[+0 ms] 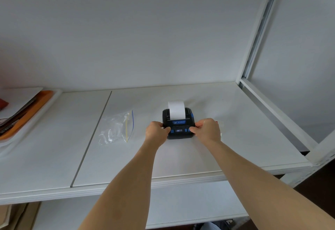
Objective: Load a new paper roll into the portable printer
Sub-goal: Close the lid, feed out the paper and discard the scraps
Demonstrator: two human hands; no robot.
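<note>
Fingers (165,128) of left hand (156,132) and right hand (208,130) pinch both sides of small black-and-blue portable printer (178,123) on white shelf board (235,121). White paper strip (176,110) sticks out its far side, long axis running away from the person (lid looks shut). Both hands equally near. Clear zip bag (117,127) lies left of printer.

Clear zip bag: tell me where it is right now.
In the head view, the clear zip bag lies flat on the white shelf, left of the portable printer and the left hand, just right of the shelf's seam.
</note>
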